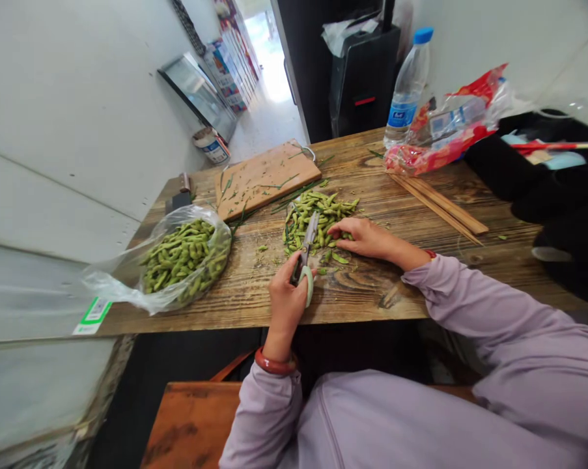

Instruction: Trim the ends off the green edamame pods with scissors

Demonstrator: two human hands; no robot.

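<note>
A pile of green edamame pods (pixel 323 207) lies on the wooden table, with a few loose pods along its near side. My left hand (pixel 284 290) is closed around the pale green handles of a pair of scissors (pixel 309 241); the blades point away from me, over the pile. At the pile's right side, my right hand (pixel 364 238) has its fingers curled in among the pods, and green shows between thumb and fingers. To the left, a clear plastic bag (pixel 122 290) lies open with many more pods inside it.
Behind the pile is a wooden cutting board (pixel 269 177) strewn with green scraps. Wooden sticks (pixel 437 205) lie to the right. A water bottle (pixel 407 91), a red plastic wrapper (pixel 445 146) and a black organizer (pixel 499 163) stand farther back. The table's front edge (pixel 372 321) runs before me.
</note>
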